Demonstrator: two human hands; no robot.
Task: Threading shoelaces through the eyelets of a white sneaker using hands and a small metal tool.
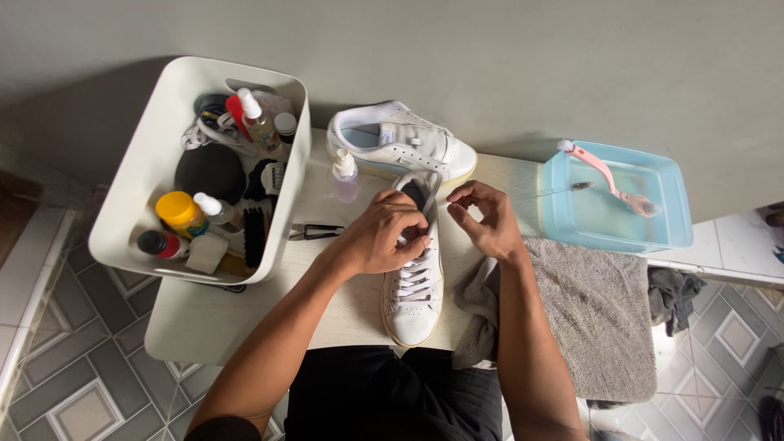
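- The small white table [204, 322] holds almost everything here. It stands on a floor of grey patterned tiles [90, 384].
- A big white bin [143, 163] sits on the left side of the table. It is full of bottles, brushes and a black round sponge.
- A grey towel [600, 318] lies on the right side and hangs over the table edge.
- A see-through blue tub [653, 233] stands behind the towel. It has water in it, and a pink brush [608, 175] rests across its top.
- The white shoe [415, 298] lies in the middle of the table, right in front of the person. Its toe points at the person and its heel points at the wall. It is white all over, with a tan edge along the sole. The white laces cross over the front part. The inside near the top looks dark.
- A second white shoe [400, 140] lies on its side behind the first one, close to the wall.
- The left hand [376, 237] is closed over the top of the white shoe and holds it at the laces.
- The right hand [483, 219] is just beside the shoe's opening. Its fingers are curled and pinch a thin lace end.
- A little clear bottle [344, 173] stands between the bin and the shoes.
- A small black tool [314, 233] lies by the left hand.
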